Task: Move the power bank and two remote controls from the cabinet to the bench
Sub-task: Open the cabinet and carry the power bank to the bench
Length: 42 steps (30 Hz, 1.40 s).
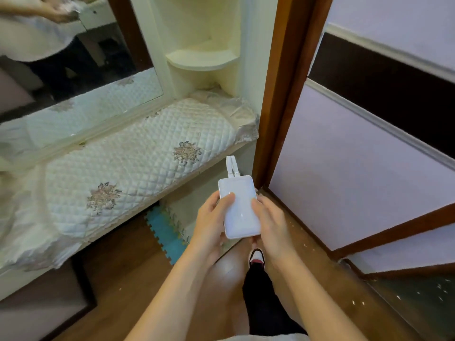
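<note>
I hold the white, rounded rectangular plastic power bank (240, 209) between my left hand (209, 222) and right hand (272, 223), fingers closed on its long edges, above the floor, just beside the quilted cream-covered bench (128, 168). Step in hand: carrying. Next move: lower it onto the bench cover and release.

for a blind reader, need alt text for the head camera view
Both hands, left hand and right hand, hold a white power bank above a wooden floor, beside a quilt-covered bench under a mirror.
</note>
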Available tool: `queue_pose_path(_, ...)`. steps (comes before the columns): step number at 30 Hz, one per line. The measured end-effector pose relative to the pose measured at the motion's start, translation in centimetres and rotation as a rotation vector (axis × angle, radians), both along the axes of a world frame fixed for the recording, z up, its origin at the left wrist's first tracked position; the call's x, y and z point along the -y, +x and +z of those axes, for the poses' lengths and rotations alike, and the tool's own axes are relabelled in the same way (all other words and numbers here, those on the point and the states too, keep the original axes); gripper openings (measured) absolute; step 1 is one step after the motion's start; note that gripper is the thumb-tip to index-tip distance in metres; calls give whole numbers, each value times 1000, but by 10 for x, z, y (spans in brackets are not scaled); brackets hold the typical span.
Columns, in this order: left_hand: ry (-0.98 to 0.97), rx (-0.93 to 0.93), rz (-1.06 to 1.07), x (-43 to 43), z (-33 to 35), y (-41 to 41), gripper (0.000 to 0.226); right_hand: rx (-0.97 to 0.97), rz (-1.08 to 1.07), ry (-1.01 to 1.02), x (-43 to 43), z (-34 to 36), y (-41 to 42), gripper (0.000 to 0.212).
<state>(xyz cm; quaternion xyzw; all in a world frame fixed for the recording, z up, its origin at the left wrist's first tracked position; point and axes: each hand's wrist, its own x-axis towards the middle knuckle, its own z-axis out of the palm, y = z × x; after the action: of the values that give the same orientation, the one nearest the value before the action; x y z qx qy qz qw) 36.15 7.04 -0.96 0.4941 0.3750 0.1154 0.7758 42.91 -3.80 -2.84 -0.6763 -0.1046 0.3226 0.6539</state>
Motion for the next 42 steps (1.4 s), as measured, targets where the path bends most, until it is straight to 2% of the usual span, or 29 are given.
queue_pose_path(8,-18,1,114,-67,6,141,23,24,139,-31,-75,0,156,38)
queue_pose_path(14,-44,-28,192,-106,3,215,22,18,160,-19,-123,-5,232,38)
queue_pose_path(28,-67,-182,278,-200,-50,268,18,57,155,-140,-221,-59,285,29)
queue_pose_path(32,-67,-226,303,-229,-75,286,22,43,189,-189,-249,-83,308,19)
queue_pose_path(37,-55,-250,291,-274,-114,320,28,49,263,-286,-298,-119,344,19)
queue_pose_path(42,-54,-262,302,-321,-146,349,18,149,324,-380,-349,-150,376,25)
